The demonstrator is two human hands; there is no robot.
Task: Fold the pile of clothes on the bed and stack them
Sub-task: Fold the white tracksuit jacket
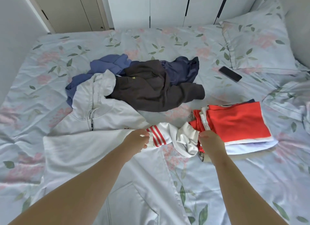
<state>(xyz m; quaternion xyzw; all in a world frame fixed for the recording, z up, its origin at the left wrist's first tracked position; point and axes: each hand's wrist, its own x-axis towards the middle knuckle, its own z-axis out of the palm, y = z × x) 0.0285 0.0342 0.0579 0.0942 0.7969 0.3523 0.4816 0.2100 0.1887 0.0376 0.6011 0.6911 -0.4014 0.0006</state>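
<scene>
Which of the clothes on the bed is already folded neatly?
The red garment, lying flat and squared on the stack at the right. The brown garment and blue garment lie crumpled; the white hooded jacket is spread out unfolded.

Hem of white jacket (pixel 83 154) cut off below.

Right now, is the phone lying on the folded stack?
No, the black phone lies on the floral bedsheet near the pillow, apart from the red-topped folded stack.

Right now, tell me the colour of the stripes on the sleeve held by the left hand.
Red stripes on white; the head view shows them.
</scene>
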